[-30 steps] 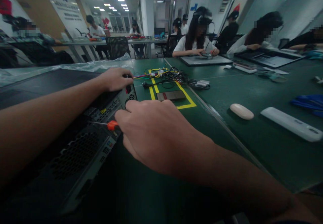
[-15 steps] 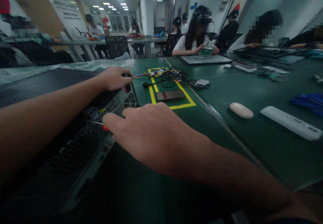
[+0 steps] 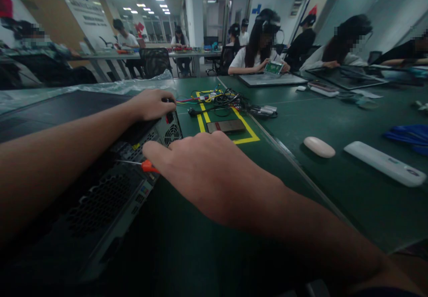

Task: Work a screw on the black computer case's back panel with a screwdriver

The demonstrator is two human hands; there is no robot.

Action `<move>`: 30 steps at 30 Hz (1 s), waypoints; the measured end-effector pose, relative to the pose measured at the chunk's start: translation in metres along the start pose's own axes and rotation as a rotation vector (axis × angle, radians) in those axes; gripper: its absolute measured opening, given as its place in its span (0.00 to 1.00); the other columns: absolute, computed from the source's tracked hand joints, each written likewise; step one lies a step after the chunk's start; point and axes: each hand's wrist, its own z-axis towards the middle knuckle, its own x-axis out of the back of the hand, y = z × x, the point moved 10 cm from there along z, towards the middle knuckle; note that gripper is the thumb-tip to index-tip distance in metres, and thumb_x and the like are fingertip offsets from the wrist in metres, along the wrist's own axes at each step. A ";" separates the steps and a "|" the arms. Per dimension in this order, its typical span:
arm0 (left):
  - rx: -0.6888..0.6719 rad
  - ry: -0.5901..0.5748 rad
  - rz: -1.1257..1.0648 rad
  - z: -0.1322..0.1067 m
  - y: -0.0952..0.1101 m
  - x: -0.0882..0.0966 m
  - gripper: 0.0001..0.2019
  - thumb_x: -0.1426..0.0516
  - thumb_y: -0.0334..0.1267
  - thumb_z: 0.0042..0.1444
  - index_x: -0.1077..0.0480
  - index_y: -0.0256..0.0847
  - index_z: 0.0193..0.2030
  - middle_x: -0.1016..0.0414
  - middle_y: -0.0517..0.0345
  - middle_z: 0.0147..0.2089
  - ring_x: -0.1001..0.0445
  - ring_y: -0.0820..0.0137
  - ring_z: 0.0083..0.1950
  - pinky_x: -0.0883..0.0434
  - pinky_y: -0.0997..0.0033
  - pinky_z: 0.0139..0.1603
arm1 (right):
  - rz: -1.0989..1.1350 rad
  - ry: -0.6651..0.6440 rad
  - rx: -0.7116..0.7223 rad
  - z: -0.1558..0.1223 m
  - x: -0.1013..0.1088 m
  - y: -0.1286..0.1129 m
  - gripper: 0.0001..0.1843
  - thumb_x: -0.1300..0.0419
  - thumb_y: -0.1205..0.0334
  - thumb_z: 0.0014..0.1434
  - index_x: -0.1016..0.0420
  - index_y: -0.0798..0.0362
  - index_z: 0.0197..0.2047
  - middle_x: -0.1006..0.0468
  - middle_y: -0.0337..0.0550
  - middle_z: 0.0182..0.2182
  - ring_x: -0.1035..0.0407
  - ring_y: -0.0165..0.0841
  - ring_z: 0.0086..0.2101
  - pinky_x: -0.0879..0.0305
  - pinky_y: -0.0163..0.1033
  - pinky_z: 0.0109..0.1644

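Observation:
A dark desktop computer case (image 3: 100, 208) lies at the left, its rear panel with perforated vents facing me. My left hand (image 3: 152, 103) is closed over the far upper corner of the case, beside the small fan grille (image 3: 171, 134). Wrapped round the orange handle of a screwdriver (image 3: 150, 167), my right hand (image 3: 214, 176) is in front of the rear panel. The thin metal shaft points left to the panel near a yellow label (image 3: 135, 146). Whether its tip sits in a screw is too dark to tell.
Bundled cables (image 3: 230, 101) and a flat brown-grey box (image 3: 225, 126) lie by yellow tape. On the right are a pale oval object (image 3: 319, 147), a long white device (image 3: 384, 163) and blue cloth (image 3: 409, 136). Across the table, a person holds a green circuit board (image 3: 274, 67).
My right hand has shifted slightly to the right, showing more of the orange handle. My left hand stays on the case.

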 end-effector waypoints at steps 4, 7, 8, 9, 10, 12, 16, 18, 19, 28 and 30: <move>0.004 0.005 -0.013 -0.001 0.001 0.001 0.27 0.44 0.50 0.58 0.14 0.46 0.58 0.14 0.44 0.58 0.20 0.42 0.61 0.26 0.45 0.66 | 0.009 -0.024 -0.002 0.001 -0.003 0.000 0.13 0.50 0.70 0.78 0.25 0.52 0.51 0.15 0.41 0.34 0.22 0.40 0.33 0.39 0.43 0.34; 0.006 0.005 -0.011 -0.001 0.001 0.001 0.27 0.44 0.50 0.58 0.14 0.47 0.58 0.14 0.44 0.58 0.20 0.42 0.61 0.26 0.44 0.66 | 0.011 -0.019 -0.035 0.003 -0.005 0.002 0.13 0.52 0.69 0.78 0.25 0.52 0.51 0.14 0.41 0.34 0.21 0.39 0.33 0.39 0.43 0.34; 0.006 0.006 -0.008 -0.001 0.001 0.002 0.27 0.44 0.50 0.58 0.14 0.46 0.57 0.14 0.44 0.58 0.20 0.42 0.61 0.26 0.45 0.66 | 0.014 -0.019 -0.036 0.004 -0.006 0.002 0.13 0.51 0.69 0.78 0.26 0.53 0.51 0.14 0.40 0.33 0.20 0.39 0.33 0.39 0.43 0.34; 0.007 0.007 -0.003 -0.001 0.001 0.002 0.27 0.44 0.50 0.58 0.14 0.46 0.57 0.14 0.45 0.58 0.19 0.42 0.61 0.26 0.45 0.66 | 0.024 -0.017 -0.030 0.005 -0.007 0.002 0.13 0.51 0.69 0.78 0.26 0.53 0.51 0.15 0.40 0.33 0.21 0.39 0.33 0.40 0.43 0.33; 0.007 0.008 0.002 -0.001 0.001 0.002 0.27 0.45 0.50 0.58 0.14 0.46 0.57 0.14 0.45 0.58 0.19 0.42 0.61 0.26 0.46 0.66 | 0.037 -0.020 -0.026 0.006 -0.009 0.001 0.13 0.52 0.69 0.78 0.26 0.53 0.52 0.14 0.40 0.34 0.21 0.39 0.33 0.41 0.43 0.32; 0.006 0.005 0.008 -0.001 0.001 0.002 0.26 0.45 0.50 0.59 0.14 0.47 0.58 0.13 0.46 0.58 0.19 0.43 0.61 0.26 0.46 0.66 | 0.058 -0.025 -0.016 0.008 -0.012 0.001 0.14 0.52 0.70 0.78 0.26 0.55 0.54 0.14 0.42 0.35 0.21 0.39 0.32 0.43 0.43 0.30; -0.002 0.002 0.001 -0.001 0.002 0.002 0.27 0.45 0.50 0.58 0.14 0.46 0.59 0.13 0.45 0.57 0.20 0.42 0.61 0.25 0.44 0.66 | 0.035 -0.030 0.002 0.011 -0.015 -0.001 0.16 0.55 0.71 0.79 0.26 0.58 0.56 0.15 0.44 0.32 0.21 0.40 0.31 0.42 0.42 0.31; -0.006 0.008 0.002 0.000 0.002 0.001 0.28 0.45 0.50 0.58 0.14 0.45 0.59 0.14 0.43 0.58 0.20 0.41 0.61 0.26 0.44 0.66 | 0.013 -0.023 0.001 0.011 -0.014 -0.002 0.16 0.55 0.71 0.79 0.26 0.59 0.55 0.15 0.45 0.31 0.21 0.41 0.32 0.40 0.42 0.31; -0.005 0.009 0.006 0.000 0.002 0.001 0.28 0.45 0.50 0.58 0.14 0.44 0.59 0.14 0.43 0.59 0.20 0.41 0.62 0.26 0.44 0.66 | 0.011 -0.027 -0.002 0.011 -0.013 -0.002 0.16 0.55 0.71 0.79 0.25 0.59 0.55 0.15 0.45 0.31 0.20 0.41 0.32 0.40 0.42 0.31; 0.004 -0.003 0.010 0.000 0.001 0.001 0.28 0.44 0.50 0.59 0.14 0.46 0.60 0.14 0.45 0.60 0.20 0.43 0.62 0.26 0.47 0.65 | -0.007 -0.018 -0.104 0.007 -0.006 0.003 0.17 0.52 0.65 0.79 0.21 0.51 0.48 0.14 0.42 0.36 0.20 0.38 0.35 0.38 0.42 0.35; 0.000 0.001 0.011 0.000 0.001 0.002 0.27 0.44 0.50 0.58 0.14 0.46 0.59 0.14 0.45 0.59 0.20 0.43 0.61 0.26 0.48 0.65 | -0.001 0.009 -0.093 0.006 -0.004 0.002 0.18 0.51 0.64 0.80 0.20 0.51 0.47 0.14 0.42 0.39 0.21 0.37 0.37 0.39 0.42 0.35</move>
